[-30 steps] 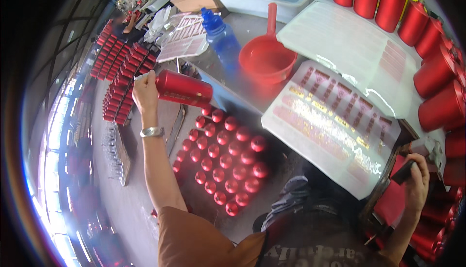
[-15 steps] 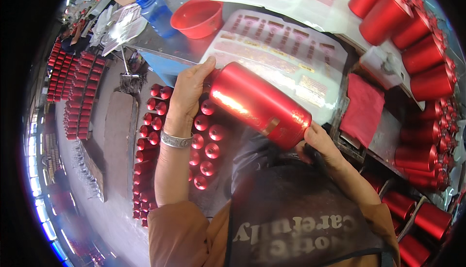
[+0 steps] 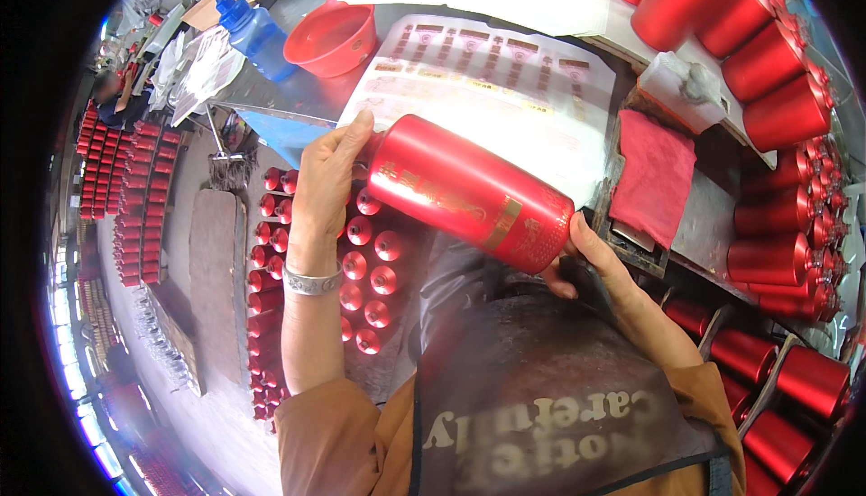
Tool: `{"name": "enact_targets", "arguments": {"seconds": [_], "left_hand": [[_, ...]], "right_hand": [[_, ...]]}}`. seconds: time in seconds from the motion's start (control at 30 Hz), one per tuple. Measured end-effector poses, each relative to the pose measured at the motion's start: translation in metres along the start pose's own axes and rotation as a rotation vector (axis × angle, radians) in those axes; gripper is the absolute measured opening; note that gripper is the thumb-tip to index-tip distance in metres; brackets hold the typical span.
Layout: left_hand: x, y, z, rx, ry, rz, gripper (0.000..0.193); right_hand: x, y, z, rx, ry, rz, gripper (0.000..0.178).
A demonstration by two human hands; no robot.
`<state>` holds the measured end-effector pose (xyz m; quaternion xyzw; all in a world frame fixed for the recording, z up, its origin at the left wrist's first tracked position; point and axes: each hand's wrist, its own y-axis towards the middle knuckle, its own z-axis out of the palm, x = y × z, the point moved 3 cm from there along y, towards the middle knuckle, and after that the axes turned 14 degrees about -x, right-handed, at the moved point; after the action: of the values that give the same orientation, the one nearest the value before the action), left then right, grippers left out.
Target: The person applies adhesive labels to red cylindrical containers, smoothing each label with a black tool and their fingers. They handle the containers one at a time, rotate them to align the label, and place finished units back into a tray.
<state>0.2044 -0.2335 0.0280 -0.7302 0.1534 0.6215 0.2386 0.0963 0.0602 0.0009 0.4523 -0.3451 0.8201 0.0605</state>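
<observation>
A shiny red bottle (image 3: 469,194) lies tilted across the air in front of me, its neck at the upper left and its base at the lower right. Gold lettering and a gold band show on its side. My left hand (image 3: 327,171) is closed around the neck end, which the fingers partly hide. Against the base, my right hand (image 3: 600,257) presses with its thumb on the rim and its fingers underneath. Something dark shows beside that palm; I cannot make out what it is. Beyond the bottle lies a pale sheet of printed decals (image 3: 487,90).
A red ladle (image 3: 332,41) and a blue plastic bottle (image 3: 257,38) stand at the back left. To the right are a red cloth (image 3: 654,179), a white block (image 3: 681,90) and stacked red bottles (image 3: 776,77). More red bottles (image 3: 370,270) stand upright in rows below left.
The red bottle has turned slightly about its length, so more gold lettering faces me. Both hands keep their hold. The whole view has shifted a little.
</observation>
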Motion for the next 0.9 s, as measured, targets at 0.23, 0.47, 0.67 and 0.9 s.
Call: {"name": "enact_targets", "arguments": {"seconds": [0.23, 0.47, 0.67, 0.9], "left_hand": [[0.000, -0.001, -0.005, 0.003, -0.009, 0.000, 0.044], [0.009, 0.002, -0.007, -0.008, -0.017, -0.023, 0.043], [0.021, 0.008, -0.009, -0.008, -0.042, -0.028, 0.041], [0.030, 0.011, -0.015, -0.007, -0.002, -0.079, 0.038]], "right_hand": [[-0.007, 0.010, -0.005, 0.064, 0.012, 0.028, 0.075], [-0.008, 0.020, -0.005, 0.078, -0.031, -0.002, 0.083], [0.001, 0.027, -0.010, 0.031, -0.040, -0.083, 0.081], [0.001, 0.038, -0.005, -0.029, -0.147, -0.168, 0.098]]}}
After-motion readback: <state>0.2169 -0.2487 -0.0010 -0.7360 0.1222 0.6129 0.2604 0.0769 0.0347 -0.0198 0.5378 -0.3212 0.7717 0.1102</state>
